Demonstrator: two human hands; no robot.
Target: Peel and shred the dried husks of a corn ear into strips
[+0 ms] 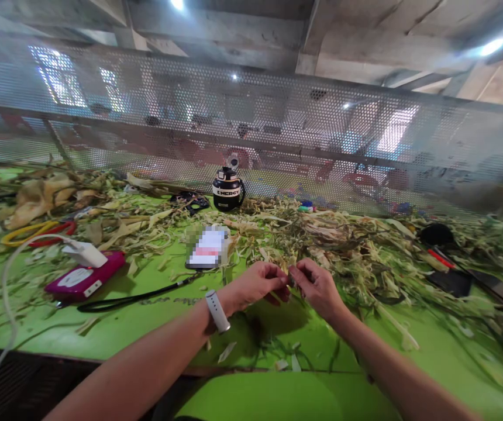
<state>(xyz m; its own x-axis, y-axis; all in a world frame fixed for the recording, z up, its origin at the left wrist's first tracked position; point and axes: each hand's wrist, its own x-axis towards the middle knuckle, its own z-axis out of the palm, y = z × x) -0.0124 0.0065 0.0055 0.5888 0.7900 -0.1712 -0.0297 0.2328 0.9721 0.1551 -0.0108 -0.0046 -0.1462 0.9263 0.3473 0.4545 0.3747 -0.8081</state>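
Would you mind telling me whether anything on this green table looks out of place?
Yes: dried, husk-like strips lie strewn loosely over the green table, around the phone and black bottle, which looks untidy. The bottle's lid also seems flipped open.

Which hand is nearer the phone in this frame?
Left. The left hand is just right of the phone, toward the wearer; the right hand is farther to the right.

Bare forearms (155, 354) angled inward, left hand (255, 285) and right hand (319, 287) close together, fingers (276, 284) curled
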